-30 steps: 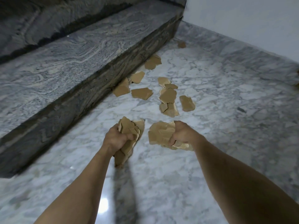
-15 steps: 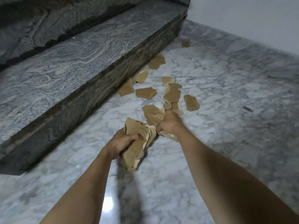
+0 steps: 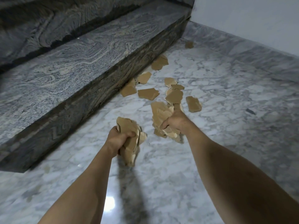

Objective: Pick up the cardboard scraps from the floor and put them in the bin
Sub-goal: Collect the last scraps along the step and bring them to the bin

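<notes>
2 hands are in view, each clutching its own bundle of torn cardboard above the marble floor (image 3: 226,97); the left hand (image 3: 117,139) has its fingers curled tight around a wad of scraps (image 3: 129,131), with pieces sticking out above the fist and hanging below it; the right hand (image 3: 175,122) grips a second bundle of scraps (image 3: 160,113), thumb and fingers wrapped around it, the pieces fanning up and to the left of the knuckles; the 2 bundles sit near each other but apart; both forearms reach in from the bottom edge of the view; beyond the hands, several loose scraps lie flat on the floor; a broad piece (image 3: 148,94) lies just beside another piece (image 3: 129,90) that rests against the foot of the dark stone step (image 3: 80,65); a scrap (image 3: 174,96) lies directly past the right-hand bundle, with an oblong scrap (image 3: 193,104) to its right; farther off, a scrap (image 3: 159,63) lies by the step's base, and 1 small scrap (image 3: 189,44) lies near the corner where the step meets the pale wall (image 3: 250,18); a dark shadow falls on the glossy floor under the left hand; no bin shows in this view
</notes>
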`<state>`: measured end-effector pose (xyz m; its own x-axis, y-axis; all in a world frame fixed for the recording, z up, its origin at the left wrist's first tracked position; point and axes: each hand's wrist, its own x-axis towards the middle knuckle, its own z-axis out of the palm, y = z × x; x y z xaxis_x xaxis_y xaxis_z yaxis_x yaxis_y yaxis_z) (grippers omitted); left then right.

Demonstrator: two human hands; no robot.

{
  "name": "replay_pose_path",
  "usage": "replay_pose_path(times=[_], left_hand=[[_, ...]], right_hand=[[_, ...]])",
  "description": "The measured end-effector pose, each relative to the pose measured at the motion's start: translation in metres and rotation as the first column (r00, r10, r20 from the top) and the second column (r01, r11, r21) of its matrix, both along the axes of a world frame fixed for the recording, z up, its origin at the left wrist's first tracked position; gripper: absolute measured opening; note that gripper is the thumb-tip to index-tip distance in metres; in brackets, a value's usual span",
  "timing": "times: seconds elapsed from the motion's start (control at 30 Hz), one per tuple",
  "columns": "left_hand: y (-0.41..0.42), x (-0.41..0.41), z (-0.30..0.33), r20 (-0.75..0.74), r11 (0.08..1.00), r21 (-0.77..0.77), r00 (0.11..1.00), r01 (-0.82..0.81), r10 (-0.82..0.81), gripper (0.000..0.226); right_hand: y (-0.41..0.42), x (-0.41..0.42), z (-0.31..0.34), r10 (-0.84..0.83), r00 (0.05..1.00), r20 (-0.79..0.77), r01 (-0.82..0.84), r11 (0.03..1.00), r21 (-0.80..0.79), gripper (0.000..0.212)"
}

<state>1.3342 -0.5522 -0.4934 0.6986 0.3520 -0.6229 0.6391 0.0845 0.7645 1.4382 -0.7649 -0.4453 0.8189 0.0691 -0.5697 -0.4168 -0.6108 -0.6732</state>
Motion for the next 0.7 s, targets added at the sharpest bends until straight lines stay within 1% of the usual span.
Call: replay_pose_path(times=[0.07, 0.1, 0.17, 0.23, 0.3, 0.37, 0.4, 0.47, 0.53, 0.6, 0.7], left_hand=[[-0.003, -0.003, -0.007, -0.029, 0.977, 0.175, 0.993, 0.121, -0.118, 0.073], [-0.006, -0.004, -0.006, -0.042, 0.954, 0.255, 0.987, 0.158, -0.153, 0.073], [-0.011, -0.005, -0.002, -0.058, 0.905, 0.380, 0.981, 0.194, -0.186, 0.069], [-0.013, -0.006, 0.000, -0.047, 0.887, 0.416, 0.979, 0.201, -0.200, 0.069], [-0.013, -0.006, -0.002, 0.008, 0.906, 0.385, 0.982, 0.173, -0.190, 0.072], [-0.012, -0.008, -0.004, 0.072, 0.951, 0.295, 0.990, 0.097, -0.123, 0.076], [-0.012, -0.009, -0.006, 0.108, 0.968, 0.251, 0.992, 0.028, -0.057, 0.079], [-0.014, -0.009, -0.006, 0.172, 0.975, 0.153, 0.976, -0.163, 0.136, 0.080], [-0.016, -0.007, -0.007, 0.215, 0.941, 0.093, 0.929, -0.326, 0.301, 0.075], [-0.022, -0.006, -0.008, 0.236, 0.926, 0.058, 0.907, -0.372, 0.349, 0.069], [-0.039, 0.000, -0.008, 0.212, 0.931, -0.004, 0.909, -0.365, 0.358, 0.066]], right_hand=[[0.004, -0.006, -0.008, 0.110, 0.992, -0.062, -0.115, 0.991, -0.075, 0.106], [0.007, -0.009, -0.014, 0.169, 0.981, -0.090, -0.179, 0.978, -0.108, 0.111], [0.014, -0.016, -0.024, 0.251, 0.959, -0.128, -0.271, 0.947, -0.171, 0.112], [0.018, -0.020, -0.030, 0.250, 0.962, -0.107, -0.269, 0.933, -0.238, 0.106], [0.019, -0.023, -0.029, 0.228, 0.970, -0.086, -0.244, 0.911, -0.332, 0.098], [0.021, -0.025, -0.028, 0.210, 0.974, -0.084, -0.226, 0.898, -0.379, 0.094], [0.021, -0.025, -0.028, 0.205, 0.976, -0.076, -0.218, 0.901, -0.375, 0.094], [0.023, -0.026, -0.031, 0.165, 0.985, -0.053, -0.173, 0.934, -0.312, 0.096], [0.026, -0.030, -0.033, 0.033, 0.999, -0.037, -0.041, 0.977, -0.212, 0.092], [0.034, -0.035, -0.035, -0.095, 0.995, -0.015, 0.091, 0.982, -0.162, 0.086], [0.053, -0.043, -0.036, -0.134, 0.988, 0.072, 0.145, 0.970, -0.195, 0.074]])
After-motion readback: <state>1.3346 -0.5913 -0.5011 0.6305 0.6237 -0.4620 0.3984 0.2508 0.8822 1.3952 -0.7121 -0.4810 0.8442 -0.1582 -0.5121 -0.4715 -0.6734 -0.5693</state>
